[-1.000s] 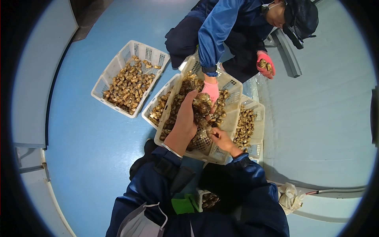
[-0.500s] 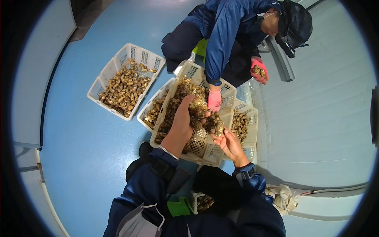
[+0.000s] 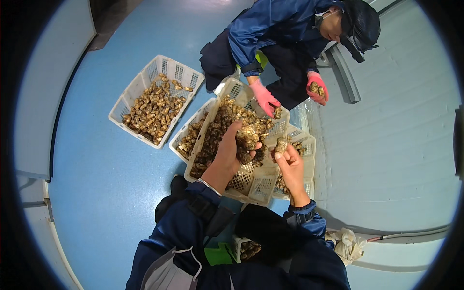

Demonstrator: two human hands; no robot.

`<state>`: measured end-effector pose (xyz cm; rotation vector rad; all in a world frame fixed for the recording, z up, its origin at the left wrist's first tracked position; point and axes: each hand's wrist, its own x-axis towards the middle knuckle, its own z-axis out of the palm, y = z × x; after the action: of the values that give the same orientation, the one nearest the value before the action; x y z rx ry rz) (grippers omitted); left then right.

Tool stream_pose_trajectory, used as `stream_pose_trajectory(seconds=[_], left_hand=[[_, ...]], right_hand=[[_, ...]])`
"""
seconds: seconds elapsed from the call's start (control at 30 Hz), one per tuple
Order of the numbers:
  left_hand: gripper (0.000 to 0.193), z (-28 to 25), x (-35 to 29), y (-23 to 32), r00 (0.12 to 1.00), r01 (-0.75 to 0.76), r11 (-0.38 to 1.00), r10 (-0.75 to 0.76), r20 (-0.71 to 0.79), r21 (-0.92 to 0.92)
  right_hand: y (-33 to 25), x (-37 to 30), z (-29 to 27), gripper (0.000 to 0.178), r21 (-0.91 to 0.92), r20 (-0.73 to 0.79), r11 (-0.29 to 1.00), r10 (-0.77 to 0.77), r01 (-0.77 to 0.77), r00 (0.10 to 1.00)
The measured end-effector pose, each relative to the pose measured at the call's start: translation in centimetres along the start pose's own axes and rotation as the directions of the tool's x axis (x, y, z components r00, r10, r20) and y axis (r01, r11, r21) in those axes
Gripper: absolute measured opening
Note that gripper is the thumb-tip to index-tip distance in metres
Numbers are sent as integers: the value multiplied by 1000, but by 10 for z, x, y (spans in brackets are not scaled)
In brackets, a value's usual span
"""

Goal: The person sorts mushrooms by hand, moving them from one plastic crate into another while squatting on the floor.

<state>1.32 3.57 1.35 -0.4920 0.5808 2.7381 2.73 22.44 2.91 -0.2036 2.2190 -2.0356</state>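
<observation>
My left hand [image 3: 226, 155] is closed around several knobbly brown-and-cream pieces [image 3: 247, 137], above a white perforated crate [image 3: 262, 187]. To its right, my right hand [image 3: 292, 169] pinches one elongated pale piece [image 3: 281, 145] between thumb and fingers, over the crate's right side. A heap of similar pieces [image 3: 212, 140] fills the crate's left and far part; its near right part shows bare mesh. What kind of produce these pieces are, I cannot make out. My left palm and the underside of its load are hidden.
Opposite me a co-worker in pink gloves [image 3: 265, 98] holds pieces in both hands. Part-filled crates stand under the middle one, on its left [image 3: 171, 143] and right [image 3: 309, 159]. Another crate [image 3: 116, 110] sits on the blue floor further left. A pale wall [image 3: 386, 145] rises at the right.
My right hand has moved right and up, away from my left hand, with one piece in its fingers. The co-worker's glove has lifted from the heap to the crate's far right with a piece.
</observation>
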Motion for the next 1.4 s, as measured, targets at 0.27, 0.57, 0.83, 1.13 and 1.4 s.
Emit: stream_pose_trajectory(seconds=[0.27,0.57,0.83,1.13,1.4], left_hand=[[37,-11,13,-10,964,44,980,10,266,-195],[43,-20,3,20,1000,11,948,-10,7,-319],[72,-87,-1,119,850,-477,730,241,-469,-490],[65,-72,14,98,805,-471,863,337,-488,-181],[26,-50,19,70,900,-282,956,292,-324,79]], right_hand=[[-40,10,55,48,-683,115,672,-287,286,951],[-10,1,37,36,-532,60,814,-240,235,969],[-1,-7,23,33,-622,204,761,-69,184,976],[164,23,12,40,-695,407,700,195,165,892],[242,33,59,48,-898,193,440,391,2,900]])
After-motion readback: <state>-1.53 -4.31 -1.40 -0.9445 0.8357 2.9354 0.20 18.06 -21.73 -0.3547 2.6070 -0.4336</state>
